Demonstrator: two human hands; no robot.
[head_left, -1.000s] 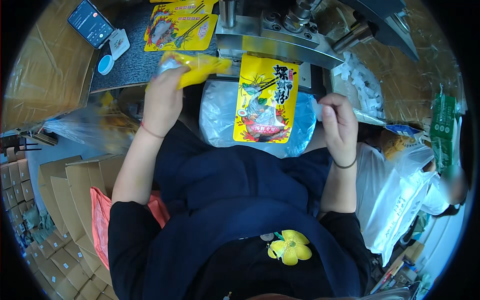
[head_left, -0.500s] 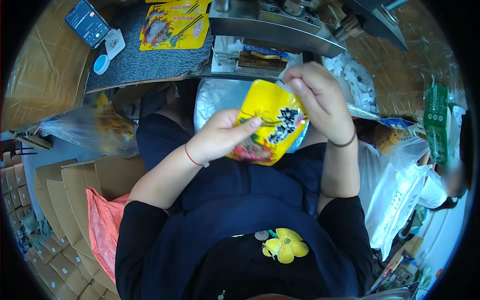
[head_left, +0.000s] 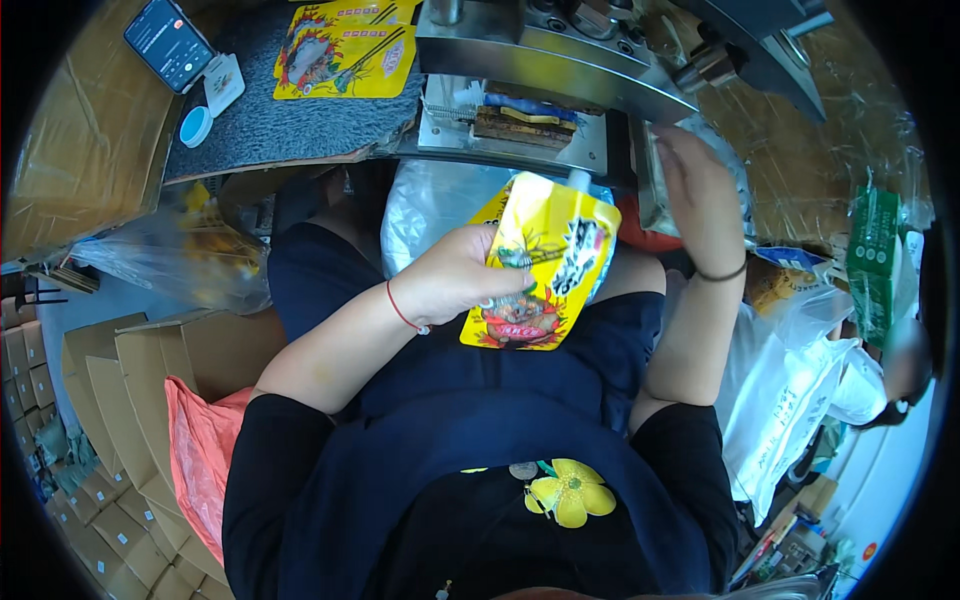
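My left hand (head_left: 455, 280) grips a yellow spouted pouch (head_left: 545, 265) by its left edge and holds it upright over my lap, its white spout pointing up. My right hand (head_left: 695, 185) is raised to the right of the pouch, fingers spread, reaching up toward a clear plastic bag (head_left: 655, 190) under the edge of a metal machine (head_left: 560, 55). It is not touching the pouch. Whether it grasps the plastic is unclear.
Flat yellow pouches (head_left: 340, 50) lie on a dark mat with a phone (head_left: 168, 42) and a small blue-capped item (head_left: 196, 126). Stacked cardboard boxes (head_left: 90, 400) stand at the left, white plastic bags (head_left: 790, 400) and a green carton (head_left: 875, 260) at the right.
My right hand has let go of the pouch and moved up to the right toward the machine. My left hand keeps the pouch, now lower over my lap.
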